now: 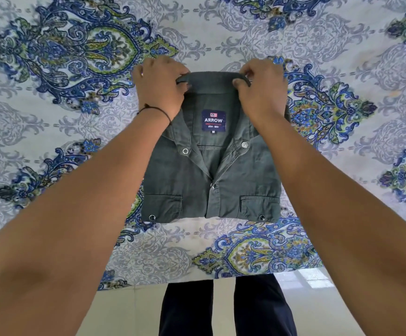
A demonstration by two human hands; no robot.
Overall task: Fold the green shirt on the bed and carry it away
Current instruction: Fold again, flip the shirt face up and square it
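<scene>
While the folded green shirt (211, 170) lies flat on the patterned bed sheet (51, 132), the left hand (159, 87) and right hand (261, 89) pinch its collar's far edge at 2 corners. Fingertips curl under, hidden.

Our two forearms bare with no sleeves, a thin dark cord bracelet (157, 110) round our left wrist, dark navy trousers (226, 309) at six o'clock
</scene>
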